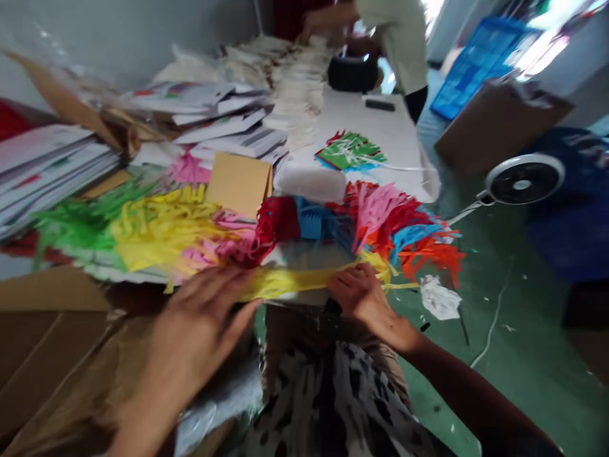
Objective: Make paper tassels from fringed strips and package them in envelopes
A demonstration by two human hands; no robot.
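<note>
A yellow fringed paper strip (295, 281) lies stretched across the near edge of the table. My left hand (200, 324) rests on its left end with fingers stretched out flat, blurred by motion. My right hand (358, 293) is curled over the strip's right end, gripping it. Just behind the strip lie heaps of cut fringed paper: yellow and green (143, 231) at left, pink, red and blue in the middle (285, 222), orange and pink (404, 231) at right.
Stacks of white sheets and envelopes (61, 158) fill the table's left and back. A brown card (238, 183) stands behind the fringes. Cardboard boxes (52, 355) sit at lower left. A white fan (521, 181) lies on the green floor. Another person (399, 44) stands at the far end.
</note>
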